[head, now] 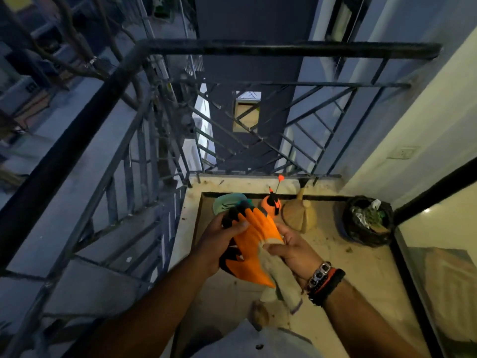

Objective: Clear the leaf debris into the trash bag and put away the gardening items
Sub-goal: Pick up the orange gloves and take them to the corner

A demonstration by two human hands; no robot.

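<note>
Fingers (238, 224) round orange gloves (254, 244)

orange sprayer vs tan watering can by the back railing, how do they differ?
Colour: the orange sprayer is bright orange with black parts; the tan watering can is a dull beige all over.
Size: the sprayer looks smaller and narrower than the squat, wide watering can.
View: the orange gloves partly cover the sprayer; the watering can shows nearly whole.
Shared: both stand on the balcony floor near the railing.
</note>
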